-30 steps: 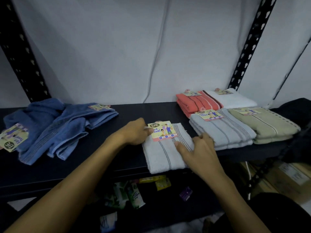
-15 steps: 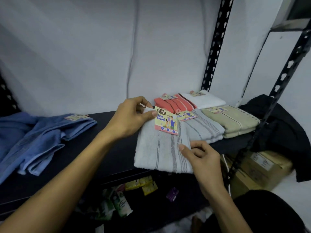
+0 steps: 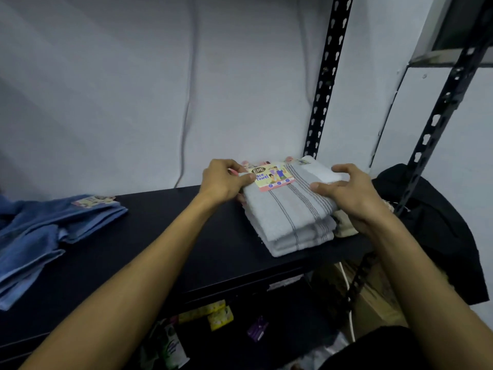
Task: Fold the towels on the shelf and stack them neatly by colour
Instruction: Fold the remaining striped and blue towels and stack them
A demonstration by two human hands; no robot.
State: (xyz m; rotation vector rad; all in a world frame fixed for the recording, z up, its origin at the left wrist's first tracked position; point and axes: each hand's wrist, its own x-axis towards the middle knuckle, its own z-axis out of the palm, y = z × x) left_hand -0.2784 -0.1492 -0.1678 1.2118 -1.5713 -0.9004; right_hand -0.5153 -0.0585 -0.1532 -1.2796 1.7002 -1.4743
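Note:
A folded grey striped towel [image 3: 288, 209] with a yellow and pink label [image 3: 272, 178] lies on top of another folded grey towel [image 3: 301, 240] on the black shelf [image 3: 170, 236]. My left hand [image 3: 224, 181] grips its far left corner beside the label. My right hand [image 3: 346, 193] holds its right edge with curled fingers. A white towel [image 3: 322, 170] shows behind it, and a beige towel [image 3: 344, 225] peeks out under my right wrist. The red towel is almost wholly hidden. Unfolded blue towels [image 3: 48, 236] lie crumpled at the shelf's left end.
Perforated black shelf posts [image 3: 324, 84] rise behind and to the right of the stacks. A black cloth [image 3: 437, 222] hangs at the right. Cardboard boxes [image 3: 373, 297] and small packets [image 3: 213, 315] sit below the shelf.
Both hands lifted the grey striped towel from the shelf's middle and carried it right, onto the other grey towel. The view swung right with it.

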